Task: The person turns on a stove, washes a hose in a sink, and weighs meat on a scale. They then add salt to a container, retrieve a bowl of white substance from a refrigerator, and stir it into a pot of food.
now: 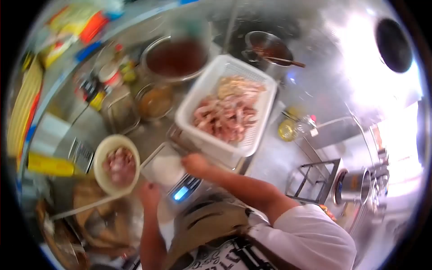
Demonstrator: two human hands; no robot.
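Note:
A digital scale (181, 193) with a lit blue display stands in front of my body, and a white rounded thing (167, 171) lies on it. My right hand (196, 165) is closed at the right edge of this white thing; what its fingers hold is hidden. My left hand (150, 193) is blurred, with its fingers curled, left of the scale. Beyond my right hand a white basket (182, 114) holds pieces of raw meat (227, 112). To the left, a cream bowl (100, 166) contains more pink meat (120, 165).
Behind the scale stand a large bowl of dark red liquid (175, 58) and a smaller brown-filled bowl (154, 102). A pan (265, 47) with a stick across it is at the back. Bottles (288, 129) stand right; a yellow object (50, 165) lies left.

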